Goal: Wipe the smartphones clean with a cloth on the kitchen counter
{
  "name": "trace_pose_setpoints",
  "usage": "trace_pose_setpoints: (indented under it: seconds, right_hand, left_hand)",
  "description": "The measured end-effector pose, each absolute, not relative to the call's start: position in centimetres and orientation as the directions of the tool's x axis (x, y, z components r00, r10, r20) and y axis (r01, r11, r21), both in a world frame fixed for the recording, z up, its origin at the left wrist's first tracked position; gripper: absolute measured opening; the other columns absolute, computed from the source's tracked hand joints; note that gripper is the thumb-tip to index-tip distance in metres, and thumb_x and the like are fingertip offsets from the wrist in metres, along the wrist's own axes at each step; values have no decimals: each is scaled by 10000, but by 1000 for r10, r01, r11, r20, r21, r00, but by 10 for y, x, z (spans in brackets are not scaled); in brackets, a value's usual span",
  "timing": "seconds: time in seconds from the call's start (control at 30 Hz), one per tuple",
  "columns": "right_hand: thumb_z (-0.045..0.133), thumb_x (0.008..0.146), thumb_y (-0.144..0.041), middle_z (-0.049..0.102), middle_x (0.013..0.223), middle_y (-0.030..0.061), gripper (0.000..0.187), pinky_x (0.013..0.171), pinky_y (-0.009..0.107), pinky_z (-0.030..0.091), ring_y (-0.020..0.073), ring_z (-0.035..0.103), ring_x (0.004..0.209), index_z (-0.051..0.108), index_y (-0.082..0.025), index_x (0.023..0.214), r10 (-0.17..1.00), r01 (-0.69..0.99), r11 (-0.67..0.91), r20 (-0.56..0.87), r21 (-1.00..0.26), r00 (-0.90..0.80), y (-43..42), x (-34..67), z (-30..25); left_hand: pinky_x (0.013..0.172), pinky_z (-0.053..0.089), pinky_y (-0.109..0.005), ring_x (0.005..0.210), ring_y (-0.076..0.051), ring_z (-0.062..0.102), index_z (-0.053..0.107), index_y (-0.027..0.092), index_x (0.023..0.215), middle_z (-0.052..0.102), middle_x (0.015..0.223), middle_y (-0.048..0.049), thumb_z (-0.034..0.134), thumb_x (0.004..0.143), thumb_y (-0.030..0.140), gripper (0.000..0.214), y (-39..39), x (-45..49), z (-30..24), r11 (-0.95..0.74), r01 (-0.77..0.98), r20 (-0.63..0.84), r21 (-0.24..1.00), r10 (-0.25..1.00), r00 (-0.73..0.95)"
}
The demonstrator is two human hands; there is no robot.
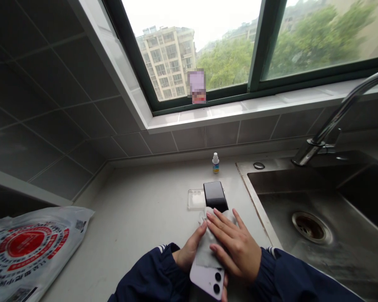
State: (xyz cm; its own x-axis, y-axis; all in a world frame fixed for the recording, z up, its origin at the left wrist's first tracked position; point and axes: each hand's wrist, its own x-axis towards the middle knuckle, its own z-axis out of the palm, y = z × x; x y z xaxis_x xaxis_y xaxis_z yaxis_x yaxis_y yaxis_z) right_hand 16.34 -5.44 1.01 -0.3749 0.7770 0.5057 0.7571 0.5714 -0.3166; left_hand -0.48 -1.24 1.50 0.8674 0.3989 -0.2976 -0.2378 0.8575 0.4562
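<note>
A light purple phone with two dark camera lenses at its near end lies in my left hand, which is closed around it. My left thumb rests along the phone's left edge, and fingertips show at the opposite side. Over the phone's back is a thin grey cloth. My right hand keeps the cloth pressed to the phone, its fingers long and slightly spread. Just beyond my hands, a dark-screened phone lies on the counter beside a clear phone case.
A small white-capped bottle stands farther back on the white counter. At right is a steel sink with a curved faucet. A printed plastic bag lies at left. Behind the counter is a window sill.
</note>
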Motion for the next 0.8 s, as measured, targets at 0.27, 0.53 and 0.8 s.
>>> trace_pose_setpoints:
  seconds: [0.27,0.53,0.8]
  right_hand:
    - [489,930,-318,531,1398,116,451,1185,547,-12,277,372,1389,518,-142,1344,675,596,727,513,-340,-530,-63,158,21]
    - [456,955,-213,477,1443,103,437,1183,545,113,254,393,1379,477,-180,1391,761,741,589,531,-323,-373,-48,174,8]
    - [466,942,-198,425,1476,122,478,1133,538,296,277,346,1402,443,-155,1418,758,744,602,498,-288,-421,-47,175,4]
  left_hand:
    - [1147,242,-321,1259,-207,525,533,85,1325,618,1280,-146,400,905,616,690,-13,0,18,861,-323,-231,393,433,872]
    - [1090,295,-350,1225,-256,531,561,118,1286,663,1143,-130,435,857,671,711,-9,-5,3,840,-276,-244,466,422,873]
    - [1115,242,-344,1257,-240,497,521,119,1335,646,1177,-121,431,871,654,713,-9,-5,0,820,-297,-180,490,428,886]
